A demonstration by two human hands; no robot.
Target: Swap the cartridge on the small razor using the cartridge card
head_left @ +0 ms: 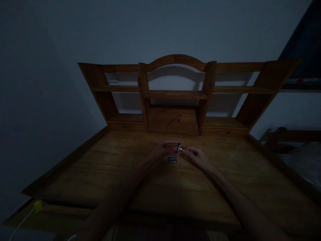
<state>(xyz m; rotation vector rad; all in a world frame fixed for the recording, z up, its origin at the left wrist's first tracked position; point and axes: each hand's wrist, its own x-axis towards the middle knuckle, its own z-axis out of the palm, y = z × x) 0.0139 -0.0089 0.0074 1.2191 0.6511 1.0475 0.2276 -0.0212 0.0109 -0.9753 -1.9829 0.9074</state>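
My left hand [164,149] and my right hand [198,156] meet above the middle of a wooden desk [100,167]. Between their fingertips they pinch a small shiny metal object [179,148]; the dim light hides what it is. Just below the hands, a small dark rectangular piece with pale dots [172,160] lies flat on the desktop. Both forearms reach in from the bottom of the view.
A wooden shelf unit [175,95] with an arched top and open compartments stands at the back of the desk against a pale wall. A yellow plug with a white cable [37,206] lies at the lower left. A bed frame [291,137] shows at the right.
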